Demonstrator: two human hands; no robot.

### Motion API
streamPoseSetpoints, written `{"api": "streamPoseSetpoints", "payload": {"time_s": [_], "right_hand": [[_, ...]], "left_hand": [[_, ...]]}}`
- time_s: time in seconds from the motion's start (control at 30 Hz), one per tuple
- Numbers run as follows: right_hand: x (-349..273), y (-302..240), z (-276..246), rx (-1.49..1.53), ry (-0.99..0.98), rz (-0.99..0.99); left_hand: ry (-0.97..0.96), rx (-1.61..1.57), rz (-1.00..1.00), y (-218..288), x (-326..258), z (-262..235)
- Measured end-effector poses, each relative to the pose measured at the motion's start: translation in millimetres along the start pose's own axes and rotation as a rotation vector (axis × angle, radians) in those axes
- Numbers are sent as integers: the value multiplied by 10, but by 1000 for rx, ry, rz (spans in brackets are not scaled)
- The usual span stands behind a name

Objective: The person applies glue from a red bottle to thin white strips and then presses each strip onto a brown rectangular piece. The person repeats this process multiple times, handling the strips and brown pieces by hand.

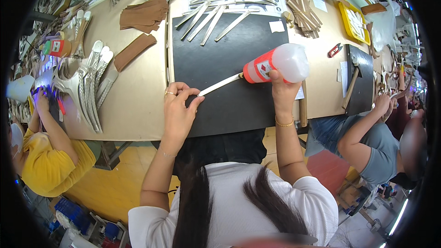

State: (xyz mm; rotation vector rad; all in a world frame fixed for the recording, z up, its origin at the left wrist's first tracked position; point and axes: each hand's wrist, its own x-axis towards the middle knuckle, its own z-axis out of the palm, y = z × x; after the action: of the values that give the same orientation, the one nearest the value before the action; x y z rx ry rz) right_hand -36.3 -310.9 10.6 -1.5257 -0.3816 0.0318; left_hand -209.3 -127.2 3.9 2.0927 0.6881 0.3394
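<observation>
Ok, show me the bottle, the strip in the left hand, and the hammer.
Bottle [285, 60]: head view, on its clear body.
Strip [220, 84]: head view, at its middle.
Hammer [351, 87]: head view, on its wooden handle.

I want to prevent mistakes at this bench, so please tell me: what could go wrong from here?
The bottle is tilted with its spout at the end of the pale strip; any liquid inside might drip onto the black mat.
The left hand's grip pinches only the strip's left end, so the strip could twist or slip.
Loose strips lie farther up the mat and might catch stray drops.
</observation>
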Motion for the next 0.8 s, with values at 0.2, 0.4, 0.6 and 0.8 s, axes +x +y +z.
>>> {"api": "streamPoseSetpoints", "payload": {"time_s": [0.2, 0.4, 0.6, 0.8], "right_hand": [[-93, -19, 238, 76, -51, 13], [-176, -21, 468, 117, -131, 58], [-294, 11, 684, 180, -186, 112], [-307, 24, 696, 236, -155, 100]], "left_hand": [[12, -23, 24, -31, 5, 7], [0, -40, -3, -66, 4, 1], [43, -55, 66, -122, 3, 26], [46, -42, 100, -165, -8, 44]]}}
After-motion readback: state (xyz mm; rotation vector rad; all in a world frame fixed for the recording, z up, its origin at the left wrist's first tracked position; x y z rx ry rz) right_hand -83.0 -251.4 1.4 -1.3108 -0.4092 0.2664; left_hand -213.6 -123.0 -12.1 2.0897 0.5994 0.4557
